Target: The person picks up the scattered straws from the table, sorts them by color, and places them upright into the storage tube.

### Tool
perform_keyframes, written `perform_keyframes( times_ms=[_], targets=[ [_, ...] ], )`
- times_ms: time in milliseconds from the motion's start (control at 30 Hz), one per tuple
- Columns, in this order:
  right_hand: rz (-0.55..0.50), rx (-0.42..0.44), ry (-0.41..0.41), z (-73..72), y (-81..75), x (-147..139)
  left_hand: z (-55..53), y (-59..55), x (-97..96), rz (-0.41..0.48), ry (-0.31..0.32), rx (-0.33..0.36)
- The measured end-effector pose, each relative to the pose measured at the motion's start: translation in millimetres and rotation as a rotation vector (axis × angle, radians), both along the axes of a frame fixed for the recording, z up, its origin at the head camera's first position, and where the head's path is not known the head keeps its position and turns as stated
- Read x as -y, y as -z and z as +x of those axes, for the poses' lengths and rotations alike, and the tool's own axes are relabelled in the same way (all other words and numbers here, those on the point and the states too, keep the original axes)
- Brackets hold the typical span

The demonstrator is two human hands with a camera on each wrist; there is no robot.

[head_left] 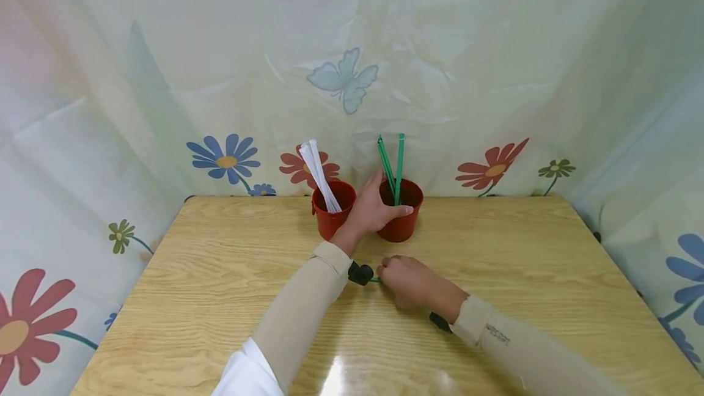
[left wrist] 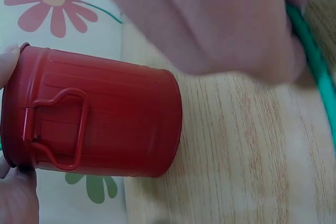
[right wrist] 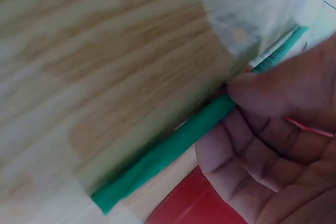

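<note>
My left hand (head_left: 374, 208) grips the rim of the right-hand red bucket (head_left: 400, 228), its thumb across the near side. Several green paper-wrapped straws (head_left: 399, 167) stand up out of that bucket. In the left wrist view, the bucket (left wrist: 110, 114) shows its wire handle, and fingertips (left wrist: 8, 64) hold its rim. Close in front, low over the table, my right hand (head_left: 409, 283) pinches another green wrapped straw (right wrist: 168, 153) between thumb and fingers. In the head view most of this straw is hidden by the hand and the left wrist.
A second red bucket (head_left: 330, 226) stands left of the left hand, with several white wrapped straws (head_left: 320, 176) leaning in it. Both buckets sit near the back edge of the wooden table (head_left: 231, 274). A flower-printed curtain (head_left: 429, 66) hangs directly behind.
</note>
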State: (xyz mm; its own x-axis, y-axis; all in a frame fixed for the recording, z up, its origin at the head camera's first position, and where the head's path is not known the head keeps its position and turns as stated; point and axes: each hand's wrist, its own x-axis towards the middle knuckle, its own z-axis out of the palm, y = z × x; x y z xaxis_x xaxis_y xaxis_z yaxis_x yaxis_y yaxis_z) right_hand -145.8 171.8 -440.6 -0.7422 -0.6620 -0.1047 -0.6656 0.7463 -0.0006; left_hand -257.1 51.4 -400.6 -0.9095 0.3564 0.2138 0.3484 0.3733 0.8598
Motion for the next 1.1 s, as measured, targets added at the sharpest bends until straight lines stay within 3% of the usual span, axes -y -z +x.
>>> perform_keyframes(
  times_ms=[300, 1100],
  targets=[
    [-0.02, 0.009, -0.008, 10.4, -4.4, -23.5, -0.6, 0.7, -1.0, 0.012, 0.012, -0.011],
    [-0.21, -0.008, -0.035, 35.7, -32.3, -84.6, 2.4, -1.7, -1.2, 0.013, 0.009, 0.019]
  ],
)
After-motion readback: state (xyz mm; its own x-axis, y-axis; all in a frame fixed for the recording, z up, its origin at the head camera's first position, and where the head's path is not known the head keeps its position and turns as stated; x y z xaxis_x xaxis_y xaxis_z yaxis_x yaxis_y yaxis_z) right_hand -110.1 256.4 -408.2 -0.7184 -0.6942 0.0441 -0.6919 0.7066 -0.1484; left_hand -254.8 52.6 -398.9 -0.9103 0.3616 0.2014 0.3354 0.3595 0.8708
